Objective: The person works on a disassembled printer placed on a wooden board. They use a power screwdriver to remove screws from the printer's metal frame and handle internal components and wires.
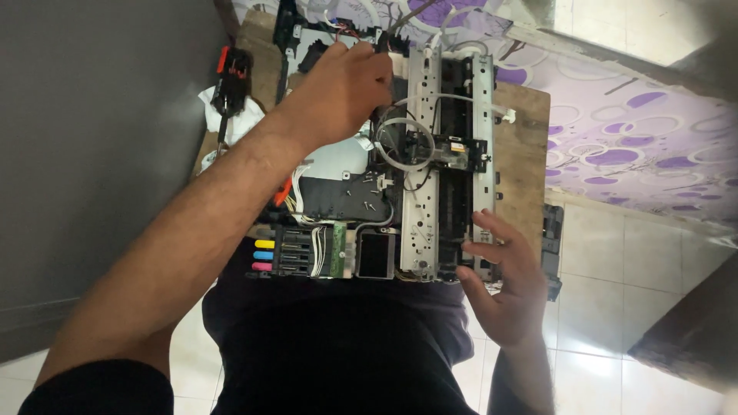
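Note:
A stripped-down printer (369,192) lies on a wooden board (523,161) in front of me. Its silver metal rail frame (427,115) runs away from me, with white tubes and a small carriage (453,154) across it. My left hand (338,88) reaches over the far end and is closed on a thin dark tool (400,23) at the frame's top left corner. My right hand (500,284) is spread, its fingertips resting against the near end of the metal frame. Ink tanks with yellow, blue and pink caps (264,255) and a green circuit board (339,250) sit at the near left.
A red-and-black screwdriver (229,77) lies on a white cloth (242,123) at the far left. A black printer part (552,246) hangs off the board's right edge. A purple-and-white patterned sheet (615,146) lies beyond, a grey wall (92,154) at left, pale floor tiles (600,307) at right.

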